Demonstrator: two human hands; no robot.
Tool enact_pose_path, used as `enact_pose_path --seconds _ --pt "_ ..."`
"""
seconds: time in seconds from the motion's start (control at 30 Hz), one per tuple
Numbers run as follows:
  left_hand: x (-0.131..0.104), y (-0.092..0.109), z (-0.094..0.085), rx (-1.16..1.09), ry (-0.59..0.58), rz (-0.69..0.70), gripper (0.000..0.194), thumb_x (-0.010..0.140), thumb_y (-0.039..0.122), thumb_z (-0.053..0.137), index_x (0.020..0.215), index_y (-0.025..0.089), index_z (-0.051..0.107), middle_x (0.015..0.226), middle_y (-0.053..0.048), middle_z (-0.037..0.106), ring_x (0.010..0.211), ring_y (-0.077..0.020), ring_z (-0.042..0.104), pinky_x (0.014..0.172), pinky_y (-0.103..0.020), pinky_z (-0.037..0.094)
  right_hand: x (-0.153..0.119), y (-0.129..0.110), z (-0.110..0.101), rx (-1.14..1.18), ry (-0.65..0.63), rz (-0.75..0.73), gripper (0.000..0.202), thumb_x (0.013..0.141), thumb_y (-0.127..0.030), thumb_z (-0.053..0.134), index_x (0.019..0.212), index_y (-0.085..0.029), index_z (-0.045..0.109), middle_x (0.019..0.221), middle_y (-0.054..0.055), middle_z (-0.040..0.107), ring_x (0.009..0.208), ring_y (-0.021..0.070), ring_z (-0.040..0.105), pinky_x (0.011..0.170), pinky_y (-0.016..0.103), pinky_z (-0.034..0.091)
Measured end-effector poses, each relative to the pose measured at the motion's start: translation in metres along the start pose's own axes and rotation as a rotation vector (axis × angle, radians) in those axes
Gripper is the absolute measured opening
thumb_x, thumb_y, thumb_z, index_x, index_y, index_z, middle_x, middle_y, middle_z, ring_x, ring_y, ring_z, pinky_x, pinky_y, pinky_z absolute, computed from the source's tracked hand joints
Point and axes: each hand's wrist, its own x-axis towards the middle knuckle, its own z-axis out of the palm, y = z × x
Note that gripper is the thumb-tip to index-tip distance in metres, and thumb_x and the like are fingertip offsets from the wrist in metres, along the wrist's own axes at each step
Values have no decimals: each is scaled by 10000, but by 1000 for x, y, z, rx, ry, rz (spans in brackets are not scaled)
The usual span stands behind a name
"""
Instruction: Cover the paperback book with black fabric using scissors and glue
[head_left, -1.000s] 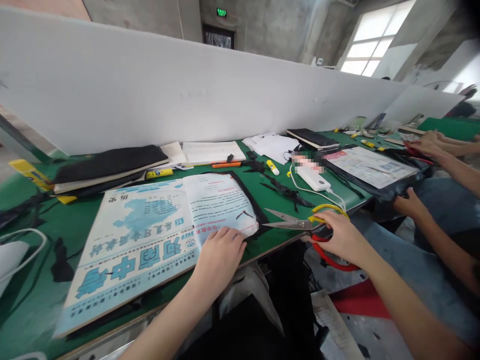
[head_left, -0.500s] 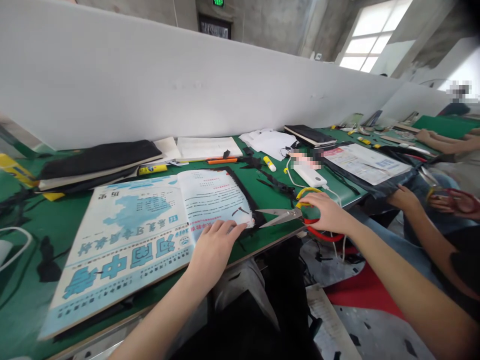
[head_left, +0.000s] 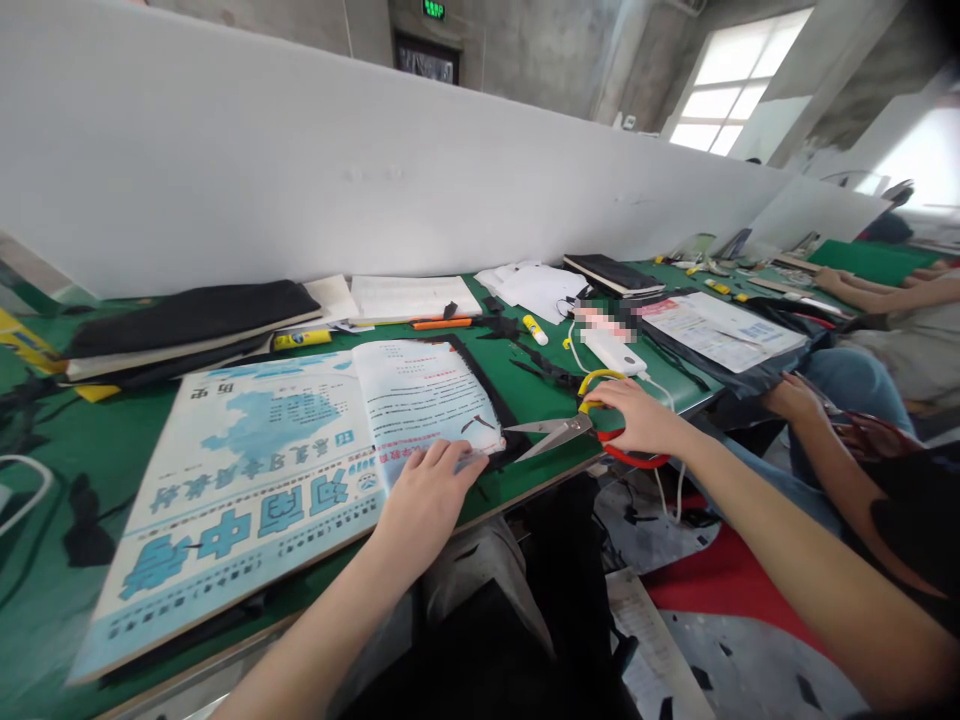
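My right hand (head_left: 628, 412) grips scissors (head_left: 551, 435) with yellow and red handles. Their blades are apart and point left, tips beside the book's right corner and the black cloth (head_left: 480, 375) showing along its edge. My left hand (head_left: 431, 490) lies on the lower right part of an open book (head_left: 262, 470), fingers stretched over the printed page and thumb near the corner. The book has a blue and white cover with large characters. Small dark scraps (head_left: 478, 424) lie on the page near my left fingers.
Black-covered books (head_left: 195, 315), glue sticks (head_left: 535, 330), an orange cutter (head_left: 442, 323), black scraps (head_left: 551, 370) and a white power strip (head_left: 611, 345) lie on the green table (head_left: 442, 515). A white partition (head_left: 337, 170) stands behind. At right sits a co-worker, whose hand (head_left: 799, 400) shows.
The scissor blades have opened slightly wider, with the right hand shifted a little left. The left hand stays on the page. The co-worker's hand and red-handled scissors at right have moved.
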Motion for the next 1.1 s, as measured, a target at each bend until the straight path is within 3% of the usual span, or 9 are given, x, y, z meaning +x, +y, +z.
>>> enact_pose_path --seconds 0.3,1.1 --pt "0 -2 1 15 -8 24 426 880 117 396 1268 253 507 1246 -60 548 1096 -235 483 857 -406 440 2 -6 5 -34 -28 -13 540 604 -253 662 1137 -192 600 1168 104 604 1063 299 561 924 439 453" --pt "-1 -6 4 -108 16 25 347 912 144 372 1219 194 527 1193 -61 574 1090 -206 499 897 -379 462 15 0 6 -137 -88 -113 393 638 -242 612 1028 -206 651 1094 69 664 1019 253 621 862 351 489"
